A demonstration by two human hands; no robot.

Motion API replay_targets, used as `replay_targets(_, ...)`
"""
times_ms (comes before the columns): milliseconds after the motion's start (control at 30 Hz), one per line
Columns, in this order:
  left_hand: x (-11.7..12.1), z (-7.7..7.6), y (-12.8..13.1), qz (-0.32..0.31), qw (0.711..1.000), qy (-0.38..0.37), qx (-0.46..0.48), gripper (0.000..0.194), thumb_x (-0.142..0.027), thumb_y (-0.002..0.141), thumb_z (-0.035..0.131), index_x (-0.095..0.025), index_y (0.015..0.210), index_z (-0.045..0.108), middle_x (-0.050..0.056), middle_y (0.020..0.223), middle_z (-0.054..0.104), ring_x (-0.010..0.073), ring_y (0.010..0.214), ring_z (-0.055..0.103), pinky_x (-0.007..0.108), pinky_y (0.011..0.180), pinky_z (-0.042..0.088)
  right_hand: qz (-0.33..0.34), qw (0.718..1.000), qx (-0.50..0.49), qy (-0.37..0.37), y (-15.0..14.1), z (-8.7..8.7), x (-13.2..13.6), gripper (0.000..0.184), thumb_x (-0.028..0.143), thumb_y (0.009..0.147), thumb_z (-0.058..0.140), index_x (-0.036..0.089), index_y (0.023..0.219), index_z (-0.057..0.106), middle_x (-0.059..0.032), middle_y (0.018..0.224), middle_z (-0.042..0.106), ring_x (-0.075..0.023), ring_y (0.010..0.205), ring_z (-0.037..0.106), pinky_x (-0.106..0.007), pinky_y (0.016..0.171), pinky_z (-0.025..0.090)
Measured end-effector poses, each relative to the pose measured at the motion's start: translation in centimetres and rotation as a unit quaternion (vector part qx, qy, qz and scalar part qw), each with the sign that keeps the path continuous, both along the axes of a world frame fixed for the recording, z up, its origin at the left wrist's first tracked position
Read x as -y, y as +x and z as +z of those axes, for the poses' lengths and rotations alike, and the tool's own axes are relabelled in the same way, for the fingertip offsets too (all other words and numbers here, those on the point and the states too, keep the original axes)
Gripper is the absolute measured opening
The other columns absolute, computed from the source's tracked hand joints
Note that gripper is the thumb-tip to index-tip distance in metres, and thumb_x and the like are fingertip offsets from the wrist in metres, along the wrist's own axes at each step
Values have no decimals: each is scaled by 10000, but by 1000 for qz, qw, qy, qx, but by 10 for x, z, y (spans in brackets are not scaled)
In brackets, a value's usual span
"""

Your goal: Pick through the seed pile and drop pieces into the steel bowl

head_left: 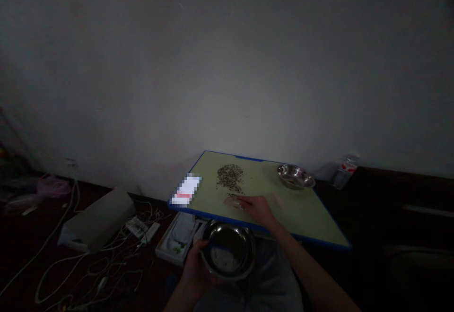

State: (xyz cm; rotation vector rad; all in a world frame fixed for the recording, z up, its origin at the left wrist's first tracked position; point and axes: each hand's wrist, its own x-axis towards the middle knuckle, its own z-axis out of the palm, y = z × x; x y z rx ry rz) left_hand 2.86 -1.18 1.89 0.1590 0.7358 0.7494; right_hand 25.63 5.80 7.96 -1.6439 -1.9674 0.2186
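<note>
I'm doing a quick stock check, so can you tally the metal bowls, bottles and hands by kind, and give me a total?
Metal bowls: 2 (held bowl, far bowl)
Bottles: 1 (clear bottle)
Hands: 2 (left hand, right hand)
Total: 5
The dark bits are too small to count.

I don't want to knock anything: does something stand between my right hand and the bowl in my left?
Yes, the blue near edge of the board: your right hand is over the board, your left hand holds the metal bowl beyond that edge. Nothing else visible intervenes.
</note>
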Motion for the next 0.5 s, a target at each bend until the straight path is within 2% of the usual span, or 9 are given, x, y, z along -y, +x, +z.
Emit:
replay_targets(267,-1,-3,-1,-12,1000,-6,16,215,-347,728,599,-167,833,652,80,778,745,283,803,672,444,762,473,-6,999,-28,25,-4,1,-1,248,251,842,535,247,996,729,-37,957,728,-203,811,699,-279,742,510)
replay_targets(367,-2,-6,-2,-12,1000,-8,20,220,-344,718,612,-160,831,652,88,778,744,290,807,671,443,759,471,-3,999,-20,35,-10,9,-8,238,245,850,533,248,967,740,-30,925,742,-190,815,696,-254,743,495)
replay_targets(500,-4,-8,-3,-6,1000,-15,17,189,-340,710,619,-170,785,649,73,734,736,285,784,670,449,764,467,33,999,22,10,-21,25,-24,220,186,828,542,218,864,756,-25,803,752,-161,723,682,-214,676,463)
